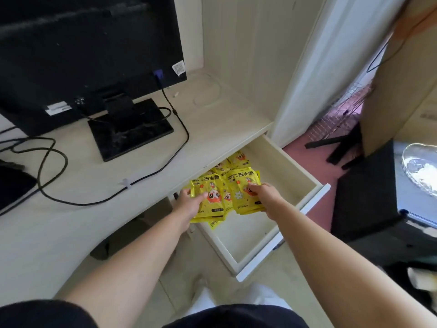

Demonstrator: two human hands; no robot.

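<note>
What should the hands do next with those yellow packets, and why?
Probably lower the yellow packets into the drawer: the left hand and right hand each grip a stack above it, and loose packets lie at its back.

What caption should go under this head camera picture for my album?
Left hand and right hand each grip yellow packets over the open drawer near a black monitor.

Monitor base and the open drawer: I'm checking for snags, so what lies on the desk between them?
In the head view, a black cable crosses that stretch of desk, pinned by a clear clip.
</note>
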